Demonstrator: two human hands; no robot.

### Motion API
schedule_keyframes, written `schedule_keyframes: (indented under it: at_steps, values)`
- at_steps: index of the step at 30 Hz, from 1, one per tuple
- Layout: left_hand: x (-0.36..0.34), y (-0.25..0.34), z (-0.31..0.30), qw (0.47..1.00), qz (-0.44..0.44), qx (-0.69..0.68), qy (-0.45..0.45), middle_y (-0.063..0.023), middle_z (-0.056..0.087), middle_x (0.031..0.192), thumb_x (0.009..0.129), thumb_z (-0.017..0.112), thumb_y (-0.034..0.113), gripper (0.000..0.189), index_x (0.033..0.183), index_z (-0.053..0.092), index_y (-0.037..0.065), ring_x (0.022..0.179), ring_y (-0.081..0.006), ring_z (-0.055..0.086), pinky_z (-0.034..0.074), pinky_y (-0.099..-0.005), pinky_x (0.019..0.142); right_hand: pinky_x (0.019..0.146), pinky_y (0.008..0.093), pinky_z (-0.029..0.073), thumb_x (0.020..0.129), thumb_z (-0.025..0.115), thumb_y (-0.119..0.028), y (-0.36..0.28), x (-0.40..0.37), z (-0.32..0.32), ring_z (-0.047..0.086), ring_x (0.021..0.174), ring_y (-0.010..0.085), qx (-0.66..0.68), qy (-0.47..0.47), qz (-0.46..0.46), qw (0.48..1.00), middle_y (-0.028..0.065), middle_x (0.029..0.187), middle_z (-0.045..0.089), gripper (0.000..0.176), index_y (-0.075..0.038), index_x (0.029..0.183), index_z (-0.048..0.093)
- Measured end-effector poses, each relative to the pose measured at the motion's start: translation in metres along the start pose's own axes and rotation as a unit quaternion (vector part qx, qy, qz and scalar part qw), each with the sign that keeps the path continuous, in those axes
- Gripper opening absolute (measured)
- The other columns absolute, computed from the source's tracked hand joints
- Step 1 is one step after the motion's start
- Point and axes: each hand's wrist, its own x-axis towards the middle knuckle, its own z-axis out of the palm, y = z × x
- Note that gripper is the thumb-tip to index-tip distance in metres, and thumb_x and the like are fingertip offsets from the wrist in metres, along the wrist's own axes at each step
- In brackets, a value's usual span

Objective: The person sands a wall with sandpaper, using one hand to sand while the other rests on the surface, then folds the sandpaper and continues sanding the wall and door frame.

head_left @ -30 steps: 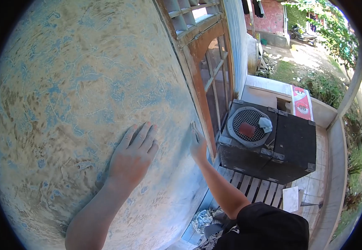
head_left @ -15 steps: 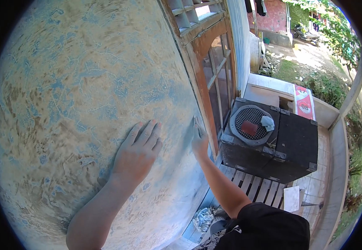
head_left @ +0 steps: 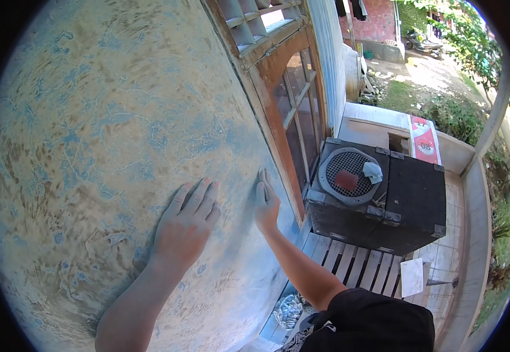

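My left hand [head_left: 185, 224] lies flat on the patchy blue and cream wall [head_left: 108, 146], its fingers stretched out, pointing up and a little apart. To its right, near the wooden door frame [head_left: 278, 141], my right hand [head_left: 266, 202] is pressed against the same wall and seen edge-on. Its fingers are close together, and whatever is under the palm, if anything, is hidden. The wall around the right hand looks paler and smoother than the peeling, cracked part farther left.
Right of the door stands a black speaker box [head_left: 416, 193] with a reddish pad [head_left: 347, 180] and a pale cloth [head_left: 373, 171] on its round grille. A slatted bench [head_left: 357, 264], white board [head_left: 411, 278] and crumpled plastic [head_left: 288, 311] are lower down.
My right hand has moved slightly left along the wall, away from the door frame. My left hand stays flat on the wall. The view has shifted slightly.
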Motion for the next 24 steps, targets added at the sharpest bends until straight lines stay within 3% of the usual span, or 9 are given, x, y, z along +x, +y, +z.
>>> schedule_keyframes:
  at_steps: [2, 3, 5, 11, 16, 19, 20, 23, 24]
  values:
    - [0.002, 0.001, -0.001, 1.0, -0.003, -0.003, -0.003, -0.0064, 0.057, 0.16, 0.101, 0.062, 0.026, 0.032, 0.13, 0.072, 0.015, 0.155, -0.0227, 0.043, 0.029, -0.0448, 0.131, 0.127, 0.0434, 0.036, 0.111, 0.057, -0.008, -0.052, -0.024, 0.001, 0.034, 0.16, 0.0362, 0.014, -0.069, -0.094, 0.993, 0.021, 0.167, 0.047, 0.043, 0.001, 0.153, 0.058]
    - [0.002, 0.001, -0.002, 1.0, -0.003, -0.001, -0.004, -0.0064, 0.057, 0.16, 0.101, 0.061, 0.026, 0.032, 0.13, 0.072, 0.015, 0.155, -0.0227, 0.043, 0.029, -0.0448, 0.131, 0.127, 0.0434, 0.036, 0.111, 0.057, -0.008, -0.058, -0.034, -0.004, 0.034, 0.16, 0.0362, 0.014, -0.07, -0.093, 0.993, 0.021, 0.167, 0.047, 0.043, 0.001, 0.153, 0.058]
    - [0.003, 0.001, -0.003, 1.0, 0.005, 0.005, -0.008, -0.0065, 0.056, 0.16, 0.101, 0.061, 0.026, 0.032, 0.13, 0.072, 0.015, 0.155, -0.0227, 0.042, 0.029, -0.0448, 0.131, 0.126, 0.0409, 0.035, 0.113, 0.055, -0.016, -0.061, -0.051, -0.007, 0.039, 0.158, 0.0356, 0.003, -0.176, -0.21, 0.962, 0.0242, 0.164, 0.05, 0.042, 0.005, 0.15, 0.06]
    - [0.004, 0.003, 0.0, 0.999, -0.009, -0.022, 0.028, -0.0053, 0.058, 0.157, 0.095, 0.067, 0.02, 0.028, 0.122, 0.072, 0.015, 0.153, -0.0238, 0.044, 0.032, -0.0465, 0.129, 0.125, 0.0385, 0.035, 0.113, 0.054, -0.013, -0.015, -0.016, -0.018, 0.04, 0.158, 0.0342, 0.022, -0.087, -0.137, 0.987, 0.0248, 0.165, 0.049, 0.042, 0.007, 0.15, 0.058]
    - [0.003, 0.002, -0.001, 0.999, -0.011, -0.026, 0.021, -0.0047, 0.057, 0.158, 0.095, 0.067, 0.02, 0.028, 0.123, 0.072, 0.015, 0.153, -0.0234, 0.044, 0.033, -0.0465, 0.129, 0.127, 0.038, 0.032, 0.114, 0.052, -0.013, -0.069, -0.039, 0.004, 0.038, 0.159, 0.0345, 0.061, -0.094, -0.07, 0.991, 0.0237, 0.165, 0.048, 0.043, 0.008, 0.152, 0.056]
    - [0.003, 0.001, -0.002, 1.0, -0.004, 0.007, 0.0, -0.006, 0.058, 0.159, 0.101, 0.061, 0.025, 0.031, 0.129, 0.072, 0.015, 0.156, -0.0217, 0.042, 0.029, -0.044, 0.131, 0.127, 0.0391, 0.031, 0.114, 0.052, -0.012, -0.05, -0.054, -0.007, 0.037, 0.159, 0.0357, 0.024, -0.182, -0.207, 0.961, 0.0241, 0.167, 0.046, 0.042, 0.008, 0.151, 0.057]
    - [0.003, 0.0, -0.003, 1.0, -0.003, 0.009, -0.002, -0.006, 0.058, 0.159, 0.101, 0.061, 0.025, 0.031, 0.129, 0.072, 0.015, 0.156, -0.0217, 0.042, 0.029, -0.044, 0.131, 0.127, 0.0391, 0.031, 0.114, 0.052, -0.012, -0.038, -0.048, -0.009, 0.037, 0.159, 0.0357, 0.027, -0.182, -0.207, 0.961, 0.0241, 0.167, 0.046, 0.042, 0.008, 0.151, 0.057]
    - [0.002, 0.0, -0.001, 1.0, 0.001, 0.0, -0.009, -0.0058, 0.057, 0.16, 0.102, 0.06, 0.026, 0.032, 0.13, 0.072, 0.014, 0.156, -0.0217, 0.042, 0.029, -0.0439, 0.131, 0.127, 0.0384, 0.032, 0.115, 0.051, -0.013, 0.0, -0.019, -0.013, 0.038, 0.159, 0.0345, 0.032, -0.123, -0.137, 0.982, 0.0243, 0.167, 0.045, 0.042, 0.007, 0.15, 0.058]
    - [0.002, 0.0, 0.001, 1.0, 0.0, -0.004, 0.006, -0.0058, 0.058, 0.159, 0.099, 0.063, 0.024, 0.03, 0.126, 0.072, 0.015, 0.154, -0.0224, 0.043, 0.031, -0.0452, 0.13, 0.127, 0.0375, 0.032, 0.115, 0.05, -0.014, 0.0, -0.005, -0.014, 0.039, 0.158, 0.0338, 0.041, -0.081, -0.065, 0.994, 0.0244, 0.167, 0.045, 0.042, 0.007, 0.15, 0.058]
